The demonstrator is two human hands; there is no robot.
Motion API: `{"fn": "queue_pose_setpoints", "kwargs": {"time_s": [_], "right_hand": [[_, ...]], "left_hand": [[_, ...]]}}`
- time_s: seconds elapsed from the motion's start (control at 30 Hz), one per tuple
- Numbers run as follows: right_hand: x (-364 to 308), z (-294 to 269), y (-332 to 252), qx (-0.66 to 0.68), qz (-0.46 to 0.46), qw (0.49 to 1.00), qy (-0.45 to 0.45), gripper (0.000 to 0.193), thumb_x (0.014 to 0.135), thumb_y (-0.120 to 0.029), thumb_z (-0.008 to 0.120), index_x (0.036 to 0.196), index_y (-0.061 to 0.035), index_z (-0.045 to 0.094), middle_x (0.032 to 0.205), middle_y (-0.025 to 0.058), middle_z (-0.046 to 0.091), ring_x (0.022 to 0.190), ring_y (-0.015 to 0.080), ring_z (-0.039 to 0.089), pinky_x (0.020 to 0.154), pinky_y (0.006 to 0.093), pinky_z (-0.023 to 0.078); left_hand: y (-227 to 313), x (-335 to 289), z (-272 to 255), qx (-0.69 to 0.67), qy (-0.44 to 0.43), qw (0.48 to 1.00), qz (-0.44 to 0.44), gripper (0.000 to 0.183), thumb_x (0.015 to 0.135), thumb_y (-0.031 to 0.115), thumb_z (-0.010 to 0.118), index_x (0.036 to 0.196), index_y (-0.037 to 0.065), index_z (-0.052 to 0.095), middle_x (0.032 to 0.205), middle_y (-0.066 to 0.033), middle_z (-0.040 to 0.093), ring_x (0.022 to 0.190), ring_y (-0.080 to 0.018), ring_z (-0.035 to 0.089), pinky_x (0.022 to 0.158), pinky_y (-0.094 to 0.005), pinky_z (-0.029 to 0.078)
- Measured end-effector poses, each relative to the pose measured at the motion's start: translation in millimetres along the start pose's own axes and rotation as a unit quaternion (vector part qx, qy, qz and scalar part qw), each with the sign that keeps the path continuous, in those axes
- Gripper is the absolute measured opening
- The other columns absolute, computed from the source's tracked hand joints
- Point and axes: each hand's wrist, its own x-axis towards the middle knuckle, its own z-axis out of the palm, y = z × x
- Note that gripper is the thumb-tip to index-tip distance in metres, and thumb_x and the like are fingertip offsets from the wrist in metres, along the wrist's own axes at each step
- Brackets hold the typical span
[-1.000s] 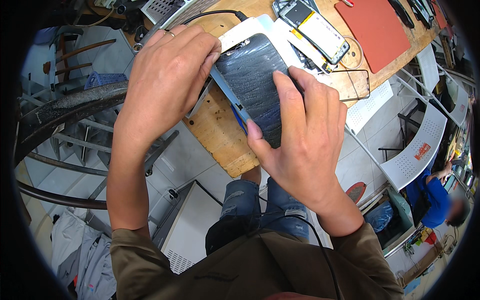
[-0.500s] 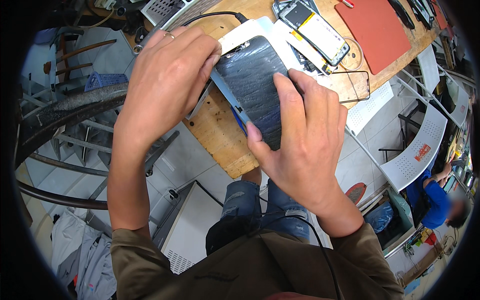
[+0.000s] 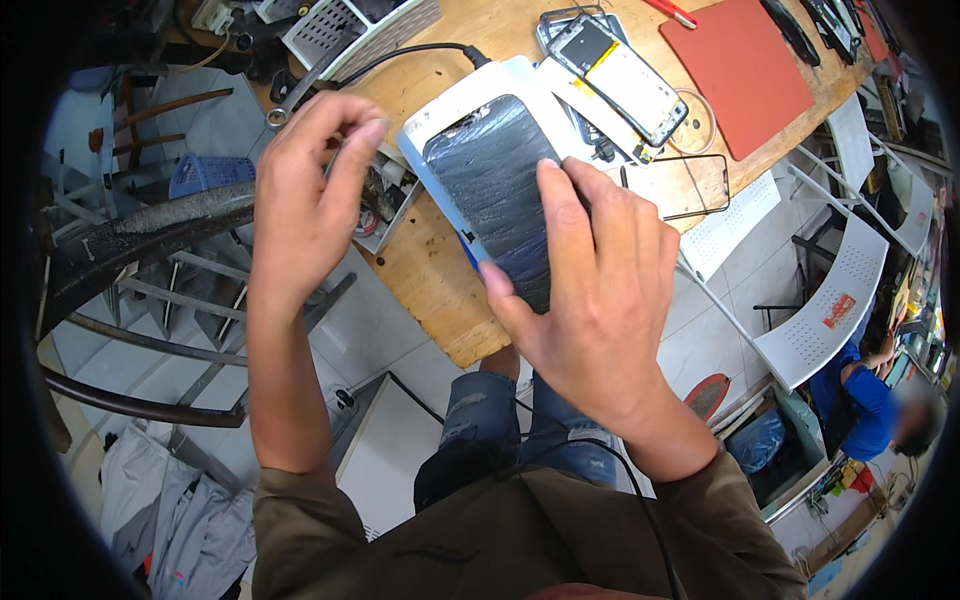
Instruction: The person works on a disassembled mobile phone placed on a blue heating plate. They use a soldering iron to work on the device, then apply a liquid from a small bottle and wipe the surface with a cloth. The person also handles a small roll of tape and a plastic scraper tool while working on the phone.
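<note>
Dark grey and streaked, a phone-sized panel (image 3: 487, 170) lies at a slant on a white and blue plate (image 3: 440, 112), on the left part of the wooden table (image 3: 425, 290). The right hand (image 3: 590, 280) is clamped across the panel's near half, its thumb at the left edge and its fingers along the right edge. The left hand (image 3: 312, 195) is raised to the left of the plate, apart from both the panel and the other hand; its fingers are curled with the thumb close to them, though from this angle I cannot tell whether anything thin is pinched there.

A black cord (image 3: 412, 49) runs to the far end of the plate. Farther left, a white basket (image 3: 322, 40) with holes stands at the far edge of the view. To the right of the plate lies an opened phone (image 3: 640, 92) with its pale inside showing. Near it are a tan ring (image 3: 711, 112) and a thin black frame (image 3: 727, 185). Farther right, a red mat (image 3: 735, 80) lies flat, with a red pen (image 3: 672, 12) by its far left corner. Beyond the white chairs (image 3: 822, 335) on the right, a person in blue (image 3: 868, 415) is at another bench.
</note>
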Motion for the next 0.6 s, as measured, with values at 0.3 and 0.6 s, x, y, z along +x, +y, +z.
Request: {"fn": "queue_pose_setpoints", "kwargs": {"time_s": [0.3, 0.6], "right_hand": [[27.7, -24.6, 66.2, 0.065, 0.007, 0.993, 0.098, 0.047, 0.079, -0.015, 0.083, 0.119, 0.0045, 0.066, 0.098, 0.0175, 0.069, 0.09, 0.029, 0.065, 0.082, 0.0393, 0.049], [239.8, 74.0, 218.1, 0.057, 0.07, 0.981, 0.169, 0.062, 0.083, -0.031, 0.082, 0.131, 0.0022, 0.062, 0.118, 0.0236, 0.068, 0.106, 0.0328, 0.068, 0.093, 0.042, 0.055]], "left_hand": [[-29.6, -106.9, 26.1, -0.231, 0.147, 0.951, -0.146, 0.023, 0.11, 0.015, 0.038, 0.091, 0.004, 0.046, 0.083, -0.0024, 0.038, 0.077, -0.0125, 0.039, 0.073, -0.0294, 0.039], [1.9, -178.6, 64.8, -0.218, 0.133, 0.926, -0.279, 0.004, 0.1, 0.003, 0.06, 0.099, 0.0, 0.058, 0.088, -0.0019, 0.053, 0.081, -0.009, 0.049, 0.077, -0.0257, 0.043]]}}
